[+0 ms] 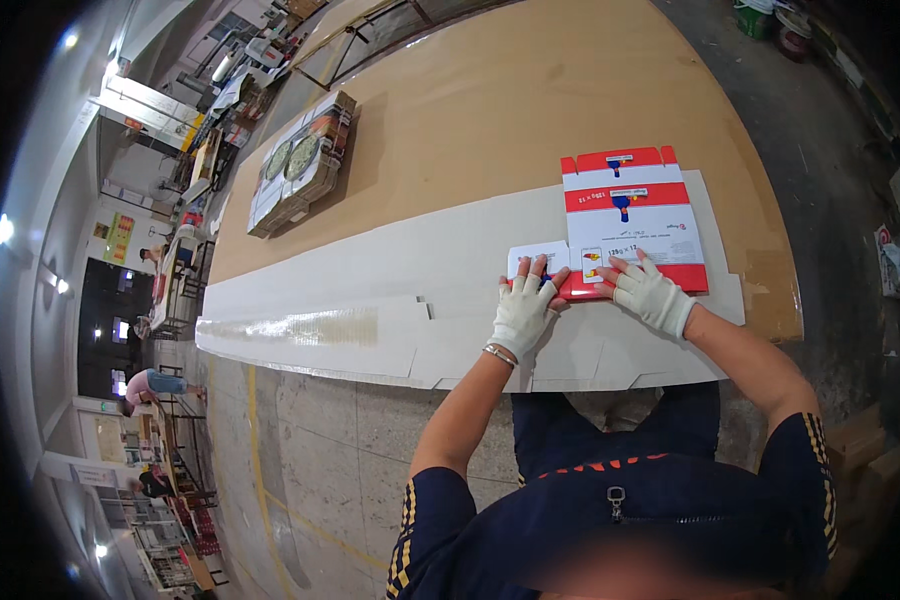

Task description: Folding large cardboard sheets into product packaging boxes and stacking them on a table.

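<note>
We see a flat red-and-white printed cardboard carton blank [640, 222] lying on a pale grey cardboard sheet [460, 265], toward the right end of the tabletop and close to its near edge. Blue shapes mark its upper panels, and a smaller flap reaches out at its lower left.

On that flap we find the left hand [523, 312], in a white glove that leaves the fingertips bare; its grip is wide, the fingers spread over the card. The right hand [652, 296], gloved the same way, lies palm down across the red lower edge, its grip also wide. We notice a pale bracelet [500, 353] on the left wrist.

Around the sheet, we see the brown-covered tabletop [510, 120]. Well apart, at its far left, sits a wrapped rectangular bundle [305, 162] with round green pictures on top. Beyond the grey concrete floor [320, 430], a person in a pink top [148, 388] bends beside a workbench.
</note>
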Motion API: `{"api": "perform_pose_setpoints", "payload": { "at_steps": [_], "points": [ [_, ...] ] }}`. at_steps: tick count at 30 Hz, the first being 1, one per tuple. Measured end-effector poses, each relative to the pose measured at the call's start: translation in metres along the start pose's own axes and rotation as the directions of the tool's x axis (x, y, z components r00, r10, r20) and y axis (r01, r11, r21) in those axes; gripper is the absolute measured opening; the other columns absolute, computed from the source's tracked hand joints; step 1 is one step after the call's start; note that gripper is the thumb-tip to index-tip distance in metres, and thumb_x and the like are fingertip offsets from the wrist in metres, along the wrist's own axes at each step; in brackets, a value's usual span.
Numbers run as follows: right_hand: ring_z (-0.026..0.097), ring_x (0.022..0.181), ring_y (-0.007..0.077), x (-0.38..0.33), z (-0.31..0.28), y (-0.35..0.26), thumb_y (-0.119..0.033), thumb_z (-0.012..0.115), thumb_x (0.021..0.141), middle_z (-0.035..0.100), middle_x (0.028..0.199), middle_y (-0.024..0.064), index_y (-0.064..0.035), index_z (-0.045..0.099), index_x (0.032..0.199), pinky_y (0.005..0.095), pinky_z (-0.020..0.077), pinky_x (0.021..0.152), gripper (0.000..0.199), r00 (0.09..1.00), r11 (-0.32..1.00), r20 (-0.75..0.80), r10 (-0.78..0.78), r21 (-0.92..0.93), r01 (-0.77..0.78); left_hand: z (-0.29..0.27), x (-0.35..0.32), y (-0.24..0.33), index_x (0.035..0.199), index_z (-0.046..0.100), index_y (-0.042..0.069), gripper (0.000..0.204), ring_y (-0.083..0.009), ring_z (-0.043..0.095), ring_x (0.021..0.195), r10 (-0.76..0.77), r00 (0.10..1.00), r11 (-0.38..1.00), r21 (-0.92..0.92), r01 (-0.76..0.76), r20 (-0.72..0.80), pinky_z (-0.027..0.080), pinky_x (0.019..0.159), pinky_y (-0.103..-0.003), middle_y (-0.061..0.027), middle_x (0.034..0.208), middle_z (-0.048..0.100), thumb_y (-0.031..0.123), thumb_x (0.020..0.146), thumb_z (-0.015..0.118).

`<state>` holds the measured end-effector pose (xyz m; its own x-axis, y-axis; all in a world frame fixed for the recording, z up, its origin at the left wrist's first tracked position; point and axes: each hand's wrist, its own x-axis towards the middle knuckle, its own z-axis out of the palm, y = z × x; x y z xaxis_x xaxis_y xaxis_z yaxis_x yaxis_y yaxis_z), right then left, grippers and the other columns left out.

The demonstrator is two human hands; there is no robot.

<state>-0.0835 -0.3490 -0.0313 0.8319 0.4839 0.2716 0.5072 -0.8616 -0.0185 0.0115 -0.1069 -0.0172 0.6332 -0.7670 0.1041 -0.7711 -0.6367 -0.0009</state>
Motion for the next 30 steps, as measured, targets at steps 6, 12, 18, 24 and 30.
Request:
{"api": "perform_pose_setpoints", "payload": {
  "at_steps": [6,12,18,24,30],
  "points": [
    [0.042,0.125,0.0271,-0.003,0.007,-0.001,-0.019,0.046,0.086,0.045,0.135,0.0089,-0.0139,0.05,0.123,0.0619,0.028,0.099,0.038,1.0,1.0,-0.004,-0.01,-0.018,0.01,0.001,0.0,0.002,0.134,0.04,0.03,0.052,-0.0343,0.034,0.127,-0.004,1.0,1.0,0.013,0.004,0.009,0.03,0.095,-0.063,-0.0112,0.139,0.035,0.046,0.085,0.05],
    [0.043,0.125,0.0276,-0.003,0.008,-0.001,-0.017,0.045,0.086,0.046,0.133,0.0098,-0.012,0.049,0.124,0.0621,0.0269,0.1,0.038,0.999,0.999,0.026,-0.036,0.008,0.036,0.005,-0.003,0.0,0.133,0.042,0.031,0.05,-0.0358,0.029,0.13,-0.009,0.999,1.0,-0.004,0.01,0.036,0.027,0.096,-0.065,-0.0112,0.141,0.032,0.046,0.086,0.05],
    [0.043,0.125,0.0273,-0.004,0.007,0.003,-0.017,0.045,0.086,0.046,0.133,0.0102,-0.0118,0.049,0.124,0.0603,0.0274,0.101,0.038,0.998,0.998,0.029,-0.052,0.049,0.051,0.005,0.0,0.003,0.133,0.042,0.03,0.05,-0.0343,0.025,0.132,-0.046,0.998,0.997,-0.067,0.048,0.044,0.021,0.1,-0.062,-0.0106,0.143,0.03,0.043,0.086,0.051],
    [0.042,0.125,0.0272,-0.005,0.005,0.013,-0.017,0.045,0.085,0.044,0.135,0.0101,-0.0103,0.047,0.126,0.0578,0.0287,0.101,0.041,0.995,0.996,0.061,-0.078,0.046,0.076,-0.001,0.017,0.008,0.128,0.05,0.028,0.047,-0.0333,0.018,0.135,-0.176,0.973,0.945,-0.253,0.209,0.148,0.014,0.103,-0.06,-0.0086,0.145,0.027,0.041,0.083,0.056],
    [0.043,0.122,0.0291,0.001,0.006,0.011,-0.014,0.045,0.084,0.046,0.133,0.011,-0.008,0.046,0.126,0.0562,0.0298,0.099,0.043,0.988,0.988,0.025,-0.149,0.038,0.148,-0.001,0.055,0.001,0.127,0.052,0.026,0.059,-0.0347,0.014,0.137,-0.376,0.905,0.859,-0.29,0.421,0.2,0.009,0.105,-0.06,-0.0121,0.146,0.024,0.044,0.072,0.067]
  ]
}}
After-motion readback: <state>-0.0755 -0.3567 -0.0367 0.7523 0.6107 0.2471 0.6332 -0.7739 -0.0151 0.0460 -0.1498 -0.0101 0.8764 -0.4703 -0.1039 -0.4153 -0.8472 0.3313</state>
